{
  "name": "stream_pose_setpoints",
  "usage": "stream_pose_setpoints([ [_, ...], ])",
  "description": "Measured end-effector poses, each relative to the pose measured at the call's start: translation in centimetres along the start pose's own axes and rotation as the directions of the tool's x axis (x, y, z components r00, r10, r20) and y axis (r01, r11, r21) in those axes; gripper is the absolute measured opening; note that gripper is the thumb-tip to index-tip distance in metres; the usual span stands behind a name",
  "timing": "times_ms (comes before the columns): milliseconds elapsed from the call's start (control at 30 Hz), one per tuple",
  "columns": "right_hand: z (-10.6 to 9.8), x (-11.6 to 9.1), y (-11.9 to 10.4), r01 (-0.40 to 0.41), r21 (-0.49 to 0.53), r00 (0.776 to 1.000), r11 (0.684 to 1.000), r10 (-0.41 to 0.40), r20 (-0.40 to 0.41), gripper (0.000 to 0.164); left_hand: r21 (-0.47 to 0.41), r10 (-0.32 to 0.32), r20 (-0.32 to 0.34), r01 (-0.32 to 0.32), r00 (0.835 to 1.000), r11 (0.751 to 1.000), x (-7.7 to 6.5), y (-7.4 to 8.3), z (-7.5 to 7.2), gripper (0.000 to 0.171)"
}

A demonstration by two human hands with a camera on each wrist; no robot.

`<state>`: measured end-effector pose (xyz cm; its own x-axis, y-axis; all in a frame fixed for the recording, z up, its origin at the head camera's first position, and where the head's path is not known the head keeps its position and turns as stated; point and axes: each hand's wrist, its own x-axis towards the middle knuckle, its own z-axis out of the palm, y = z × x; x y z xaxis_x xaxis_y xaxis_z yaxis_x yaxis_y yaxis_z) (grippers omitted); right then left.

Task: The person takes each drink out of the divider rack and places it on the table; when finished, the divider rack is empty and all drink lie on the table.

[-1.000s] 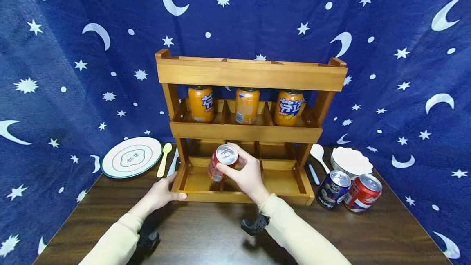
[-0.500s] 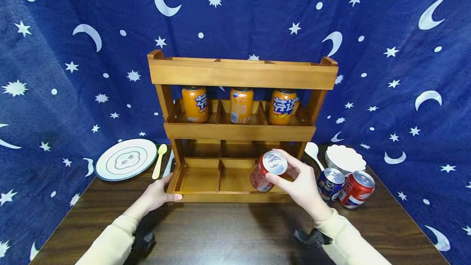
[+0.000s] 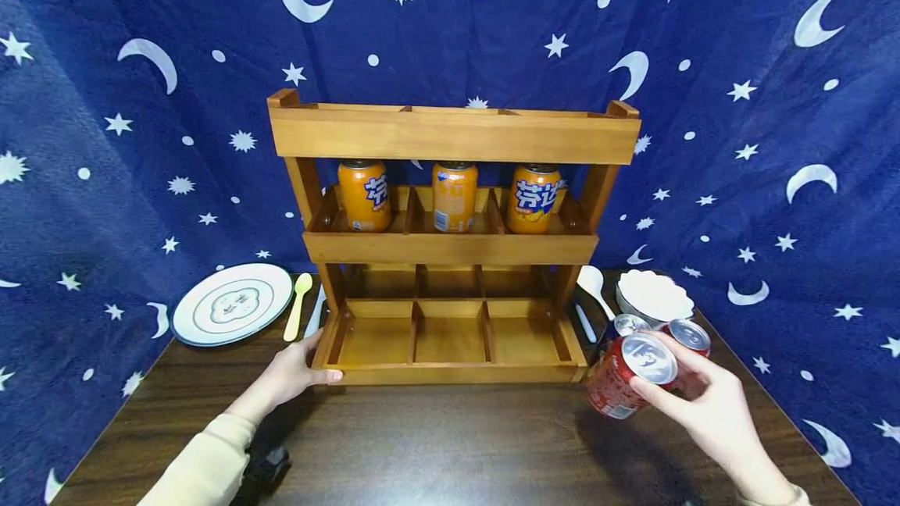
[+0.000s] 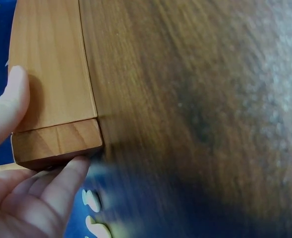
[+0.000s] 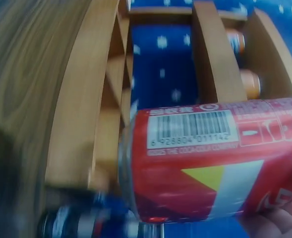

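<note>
My right hand (image 3: 724,412) grips a red Coca-Cola can (image 3: 615,381), thumb and fingers around its upper part, to the right of the wooden rack (image 3: 450,250). The can tilts, its silver top toward me, and overlaps two other cans in the head view. In the right wrist view the can's barcode (image 5: 193,130) shows. My left hand (image 3: 288,375) holds the rack's lower left corner. Its thumb (image 4: 12,104) lies on the front board (image 4: 51,64), with fingers around the end. The lower shelf has three bare compartments; three orange soda cans (image 3: 455,197) stand on the middle one.
Behind the held can stand a dark blue Pepsi can (image 3: 628,325) and another red can (image 3: 689,334). A white bowl (image 3: 654,295), white spoon (image 3: 594,287) and blue-handled utensil (image 3: 585,324) lie right. At left are a plate (image 3: 232,304), yellow spoon (image 3: 298,307) and blue utensil (image 3: 316,312).
My right hand has carried the red can from in front of the rack's lower shelf rightward, past its right end to the other cans. The left hand stays at the rack's corner.
</note>
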<state>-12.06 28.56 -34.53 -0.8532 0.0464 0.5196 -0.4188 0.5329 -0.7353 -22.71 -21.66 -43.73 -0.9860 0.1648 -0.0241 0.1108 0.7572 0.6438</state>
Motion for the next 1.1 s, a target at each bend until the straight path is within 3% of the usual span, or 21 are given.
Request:
stream_pose_setpoints([
  [67,-1.6,-0.6,0.8,-0.038,-0.096,0.999,0.995,0.036,-0.024,0.056,0.008,0.002,0.006,-0.002,1.0,1.0,0.0,0.1,0.0,0.095],
  [300,-6.7,-1.7,4.0,-0.102,-0.198,0.993,0.975,0.087,-0.084,0.055,0.029,0.006,0.016,-0.006,1.0,1.0,-0.2,0.2,-0.4,0.095],
  [467,-9.7,-1.7,6.7,-0.206,-0.289,0.972,0.935,0.162,-0.168,0.051,0.027,-0.003,0.018,0.003,1.0,1.0,-0.2,0.2,-0.3,0.096],
  [567,-10.9,-1.5,8.6,-0.261,-0.293,0.958,0.92,0.208,-0.199,0.048,0.019,-0.007,0.024,0.007,1.0,1.0,-0.1,0.3,-0.1,0.097],
  [700,-11.6,-0.9,11.4,-0.331,-0.24,0.932,0.913,0.276,-0.237,0.047,0.02,-0.002,0.02,0.001,1.0,1.0,0.0,0.4,-0.1,0.096],
  [833,-11.8,-0.1,13.6,-0.401,-0.248,0.904,0.882,0.337,-0.261,0.05,0.015,-0.004,0.022,0.004,1.0,1.0,0.0,0.6,0.0,0.096],
  [967,-11.4,0.8,14.9,-0.4,-0.317,0.912,0.86,0.337,-0.235,0.052,-0.002,-0.023,0.029,0.023,0.999,1.0,0.0,0.6,0.0,0.097],
  [1100,-10.6,1.6,15.8,-0.389,-0.302,0.917,0.871,0.333,-0.219,0.052,-0.01,-0.031,0.028,0.031,0.999,0.999,0.1,0.5,0.0,0.098],
])
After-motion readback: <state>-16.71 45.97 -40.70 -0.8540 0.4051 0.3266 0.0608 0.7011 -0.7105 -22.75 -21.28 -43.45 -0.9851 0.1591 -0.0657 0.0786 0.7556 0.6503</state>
